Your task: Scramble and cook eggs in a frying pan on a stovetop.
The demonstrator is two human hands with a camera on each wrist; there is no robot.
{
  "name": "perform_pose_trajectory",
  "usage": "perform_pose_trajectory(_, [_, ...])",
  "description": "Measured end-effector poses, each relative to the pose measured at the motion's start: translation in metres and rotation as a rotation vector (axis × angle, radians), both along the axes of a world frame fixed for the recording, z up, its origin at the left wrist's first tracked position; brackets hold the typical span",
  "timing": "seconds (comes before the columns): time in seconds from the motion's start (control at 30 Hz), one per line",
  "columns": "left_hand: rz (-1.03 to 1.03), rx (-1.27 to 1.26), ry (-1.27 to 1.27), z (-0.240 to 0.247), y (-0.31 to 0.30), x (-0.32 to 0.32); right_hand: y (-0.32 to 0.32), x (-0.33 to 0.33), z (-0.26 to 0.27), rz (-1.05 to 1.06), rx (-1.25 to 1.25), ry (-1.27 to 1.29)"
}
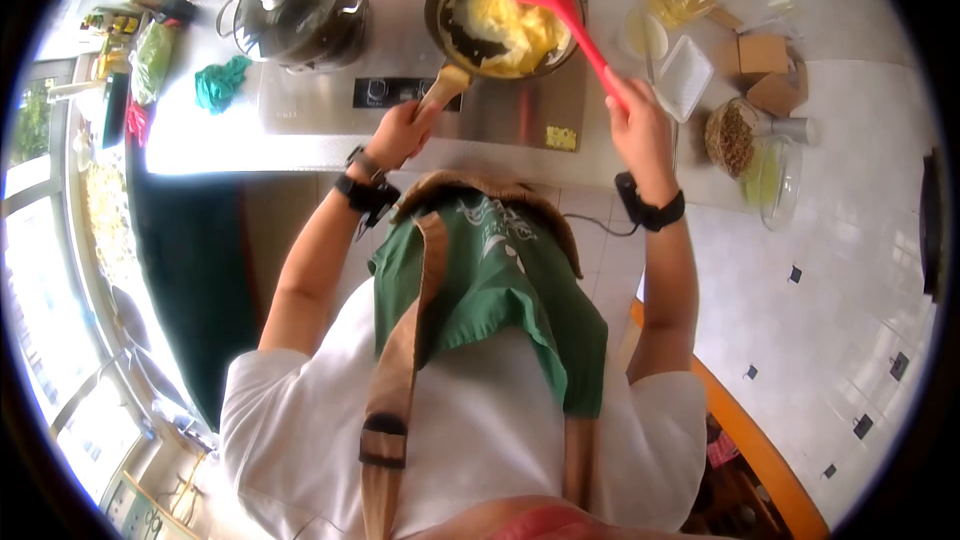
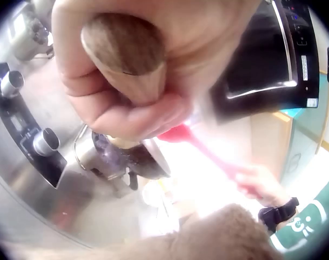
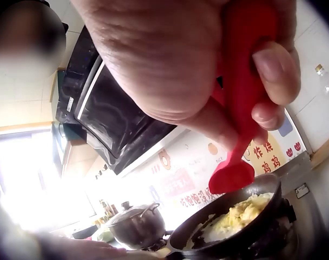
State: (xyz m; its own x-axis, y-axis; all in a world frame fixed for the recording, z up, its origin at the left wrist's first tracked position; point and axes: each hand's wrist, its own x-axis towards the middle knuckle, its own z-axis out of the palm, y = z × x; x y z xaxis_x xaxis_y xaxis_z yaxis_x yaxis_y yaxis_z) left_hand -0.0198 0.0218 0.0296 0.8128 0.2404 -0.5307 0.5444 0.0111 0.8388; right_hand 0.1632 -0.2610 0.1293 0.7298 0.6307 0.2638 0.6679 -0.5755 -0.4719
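Note:
A dark frying pan [image 1: 437,22] on the right burner holds soft yellow egg [image 1: 527,47], spread over its middle and right side. My left hand [image 1: 402,135] grips the pan's wooden handle [image 1: 443,88]; the left wrist view shows the fingers [image 2: 124,116] wrapped round the handle's end [image 2: 124,43]. My right hand [image 1: 641,130] holds a red spatula [image 1: 590,48], its head over the egg in the head view. In the right wrist view the spatula's head [image 3: 232,177] appears above the pan [image 3: 194,225], and the egg [image 3: 243,214] lies below it.
A lidded pot [image 1: 290,15] stands on the left burner, near a green cloth [image 1: 220,83]. To the right are a white tray [image 1: 685,78], an oil bottle [image 1: 690,0], a cardboard box [image 1: 763,55], a basket [image 1: 728,138] and a glass bowl [image 1: 780,183]. A yellow sponge [image 1: 561,137] lies on the stove's front.

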Motion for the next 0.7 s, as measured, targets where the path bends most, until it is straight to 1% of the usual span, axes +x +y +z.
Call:
perform_pose_trajectory(0.03, [0.014, 0.001, 0.035, 0.008, 0.001, 0.002, -0.002, -0.001, -0.005, -0.008, 0.042, -0.010])
perform_pose_trajectory(0.07, [0.003, -0.009, -0.028, 0.011, -0.001, 0.007, -0.002, -0.001, -0.009, -0.013, 0.074, 0.001])
perform_pose_trajectory(0.1, [-0.001, -0.008, -0.024, 0.012, -0.004, 0.018, 0.000, -0.002, -0.008, -0.018, 0.076, 0.005])
perform_pose_trajectory(0.17, [-0.060, 0.100, -0.056, 0.010, -0.010, 0.044, 0.002, -0.004, -0.003, -0.052, 0.090, 0.019])
perform_pose_trajectory(0.2, [-0.034, 0.062, -0.085, 0.013, -0.013, 0.046, 0.000, -0.005, -0.002, -0.061, 0.088, 0.014])
perform_pose_trajectory(0.3, [-0.035, 0.004, -0.073, 0.018, -0.004, 0.021, -0.007, -0.002, 0.001, -0.083, 0.117, -0.019])
perform_pose_trajectory(0.33, [-0.032, 0.050, -0.026, 0.023, -0.002, 0.017, -0.009, -0.001, 0.000, -0.098, 0.129, -0.017])
perform_pose_trajectory(0.4, [-0.040, 0.054, -0.086, 0.019, -0.004, 0.022, -0.008, 0.000, -0.004, -0.104, 0.151, 0.013])
perform_pose_trajectory(0.43, [-0.035, 0.061, -0.122, 0.016, -0.009, 0.030, -0.008, -0.003, -0.007, -0.098, 0.140, 0.028])
perform_pose_trajectory(0.5, [-0.010, 0.057, -0.098, 0.016, -0.010, 0.043, -0.002, 0.006, -0.010, -0.095, 0.122, 0.037])
perform_pose_trajectory(0.7, [-0.026, 0.108, -0.062, 0.013, -0.003, 0.041, 0.014, 0.048, -0.021, -0.075, 0.017, -0.001])
